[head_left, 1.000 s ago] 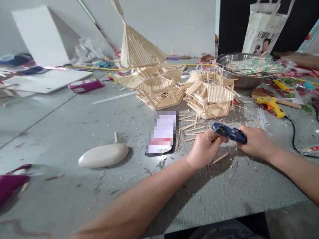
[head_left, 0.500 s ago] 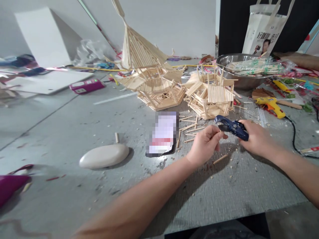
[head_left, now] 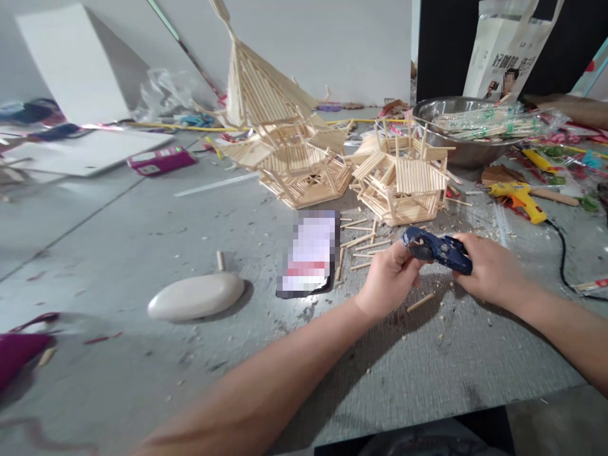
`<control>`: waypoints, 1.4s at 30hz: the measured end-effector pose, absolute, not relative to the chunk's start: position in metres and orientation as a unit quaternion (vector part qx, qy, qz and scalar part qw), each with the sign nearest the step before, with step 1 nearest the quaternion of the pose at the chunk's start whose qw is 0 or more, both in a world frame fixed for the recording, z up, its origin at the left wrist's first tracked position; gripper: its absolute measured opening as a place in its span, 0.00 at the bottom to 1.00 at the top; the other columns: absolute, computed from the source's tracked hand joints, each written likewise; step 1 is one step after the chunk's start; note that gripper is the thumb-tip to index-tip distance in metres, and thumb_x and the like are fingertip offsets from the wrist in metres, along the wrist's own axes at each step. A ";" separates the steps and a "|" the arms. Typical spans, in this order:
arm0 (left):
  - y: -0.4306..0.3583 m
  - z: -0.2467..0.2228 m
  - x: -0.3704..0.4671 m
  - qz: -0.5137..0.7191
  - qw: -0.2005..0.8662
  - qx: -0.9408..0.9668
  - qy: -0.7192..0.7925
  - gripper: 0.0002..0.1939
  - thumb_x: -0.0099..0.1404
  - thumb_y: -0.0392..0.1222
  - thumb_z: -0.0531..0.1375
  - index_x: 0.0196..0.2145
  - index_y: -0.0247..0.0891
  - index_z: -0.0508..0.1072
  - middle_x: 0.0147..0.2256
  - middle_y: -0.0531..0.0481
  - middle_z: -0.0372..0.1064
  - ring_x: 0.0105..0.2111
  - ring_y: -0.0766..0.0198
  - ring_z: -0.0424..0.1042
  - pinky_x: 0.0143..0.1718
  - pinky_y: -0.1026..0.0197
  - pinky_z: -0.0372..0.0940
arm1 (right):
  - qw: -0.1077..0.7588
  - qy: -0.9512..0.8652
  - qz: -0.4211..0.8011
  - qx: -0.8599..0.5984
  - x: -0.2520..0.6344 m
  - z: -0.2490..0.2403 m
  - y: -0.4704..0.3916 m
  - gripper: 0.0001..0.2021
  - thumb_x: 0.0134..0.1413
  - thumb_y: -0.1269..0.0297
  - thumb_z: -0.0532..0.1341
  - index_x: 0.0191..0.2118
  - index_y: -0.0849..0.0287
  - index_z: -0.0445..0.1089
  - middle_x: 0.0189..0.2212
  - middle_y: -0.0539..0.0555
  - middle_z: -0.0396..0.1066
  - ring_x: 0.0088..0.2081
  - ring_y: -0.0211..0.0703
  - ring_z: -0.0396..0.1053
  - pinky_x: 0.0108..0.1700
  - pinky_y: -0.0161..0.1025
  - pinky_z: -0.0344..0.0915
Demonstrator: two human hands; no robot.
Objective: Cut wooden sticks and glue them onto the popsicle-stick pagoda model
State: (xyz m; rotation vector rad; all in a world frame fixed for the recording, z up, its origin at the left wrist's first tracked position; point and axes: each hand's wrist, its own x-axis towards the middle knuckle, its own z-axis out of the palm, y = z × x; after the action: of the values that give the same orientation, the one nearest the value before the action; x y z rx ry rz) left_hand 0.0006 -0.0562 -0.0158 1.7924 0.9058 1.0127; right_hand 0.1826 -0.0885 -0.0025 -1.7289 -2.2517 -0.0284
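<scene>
The right hand (head_left: 491,269) is closed round the handles of a dark blue cutter (head_left: 437,248). The cutter lies nearly level above the table (head_left: 142,253), its long axis running left to right with a slight upward tilt toward the head; the head points left, at the left hand (head_left: 389,282). That hand's fingers are pinched together right at the cutter's head — whether they grip a stick there cannot be made out.

Just below and between the hands a short stick (head_left: 420,303) lies on the table, angled up to the right. Beyond the left hand, more cut sticks (head_left: 363,244) are scattered, with a phone (head_left: 310,253) to its left. Further out from both hands stand two stick houses (head_left: 399,183) — and well right of the right hand lies a yellow glue gun (head_left: 517,199).
</scene>
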 end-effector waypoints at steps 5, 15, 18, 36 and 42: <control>-0.056 -0.016 0.000 0.403 0.408 0.732 0.367 0.06 0.59 0.37 0.52 0.24 0.38 0.62 0.12 0.59 0.58 0.12 0.74 0.60 0.16 0.70 0.56 | 0.150 -0.780 -0.009 -0.607 0.182 -0.004 -0.088 0.20 0.41 0.66 0.56 0.45 0.60 0.63 0.34 0.57 0.71 0.34 0.49 0.68 0.32 0.39 0.56; -0.057 -0.013 -0.002 0.394 0.387 0.754 0.357 0.07 0.59 0.34 0.50 0.24 0.37 0.62 0.12 0.59 0.57 0.12 0.75 0.58 0.16 0.71 0.54 | 0.111 -0.776 -0.009 -0.620 0.182 -0.004 -0.089 0.14 0.42 0.64 0.55 0.38 0.61 0.64 0.30 0.56 0.71 0.30 0.47 0.68 0.28 0.38 0.52; -0.059 -0.011 -0.002 0.392 0.371 0.761 0.360 0.07 0.59 0.34 0.51 0.23 0.37 0.62 0.12 0.59 0.58 0.13 0.74 0.58 0.16 0.70 0.54 | 0.111 -0.776 -0.014 -0.620 0.182 -0.005 -0.089 0.12 0.41 0.64 0.56 0.36 0.59 0.63 0.29 0.55 0.72 0.29 0.45 0.68 0.27 0.37 0.51; -0.062 -0.007 0.000 0.377 0.435 0.735 0.357 0.05 0.58 0.35 0.52 0.26 0.35 0.64 0.20 0.54 0.67 0.13 0.76 0.61 0.15 0.72 0.57 | 0.048 -0.766 0.008 -0.641 0.180 0.000 -0.088 0.10 0.43 0.64 0.54 0.34 0.60 0.63 0.27 0.56 0.72 0.28 0.45 0.68 0.27 0.36 0.48; -0.061 -0.011 0.002 0.375 0.484 0.706 0.356 0.03 0.58 0.36 0.52 0.27 0.35 0.63 0.25 0.50 0.70 0.13 0.77 0.60 0.14 0.72 0.57 | 0.036 -0.760 0.013 -0.649 0.179 0.003 -0.087 0.09 0.42 0.65 0.55 0.34 0.59 0.63 0.27 0.55 0.72 0.28 0.45 0.68 0.27 0.36 0.48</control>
State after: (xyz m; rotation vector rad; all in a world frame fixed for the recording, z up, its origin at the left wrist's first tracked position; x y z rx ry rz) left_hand 0.0022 -0.0609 -0.0114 1.7180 0.8675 0.9141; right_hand 0.1792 -0.0867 0.0032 -1.9937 -2.3337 0.0389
